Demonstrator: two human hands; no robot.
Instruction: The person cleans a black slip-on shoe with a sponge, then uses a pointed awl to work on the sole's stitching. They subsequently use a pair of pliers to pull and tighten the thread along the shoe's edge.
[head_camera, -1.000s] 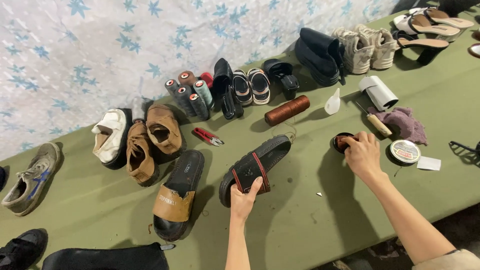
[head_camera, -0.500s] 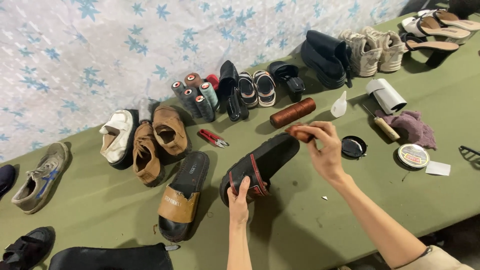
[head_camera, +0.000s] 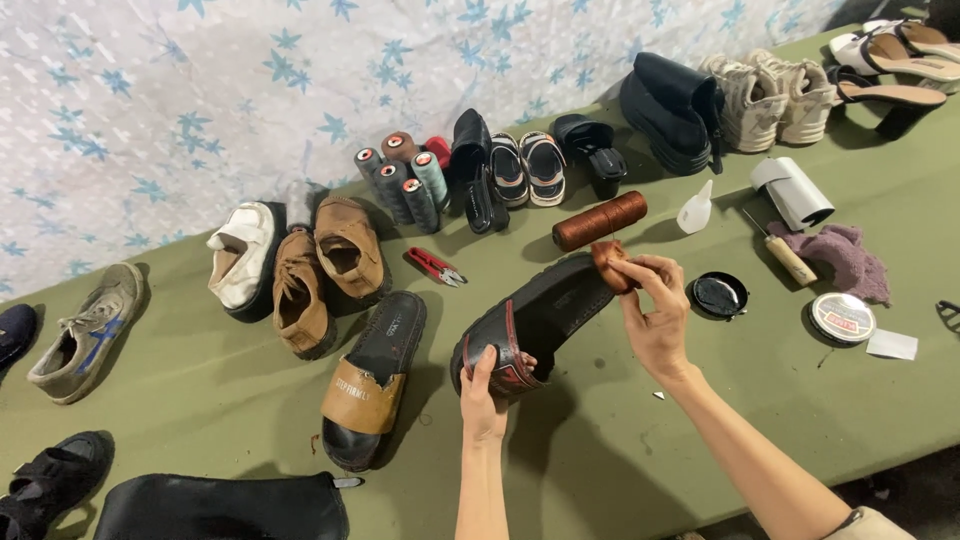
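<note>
L hand (head_camera: 484, 390) grips black slide sandal (head_camera: 535, 318) at strap end.
R hand (head_camera: 655, 312) pinches brown pad (head_camera: 608, 264) on sandal's far end; open polish tin (head_camera: 718, 296) just beside.

On the green table (head_camera: 200, 400) lie a brown-strapped slipper (head_camera: 372, 380), a pair of brown shoes (head_camera: 325, 270), a white shoe (head_camera: 242, 257), thread spools (head_camera: 400, 182), red clippers (head_camera: 436, 266), a brown thread roll (head_camera: 599, 220), an open polish tin (head_camera: 718, 296) and a purple cloth (head_camera: 845, 258).
</note>
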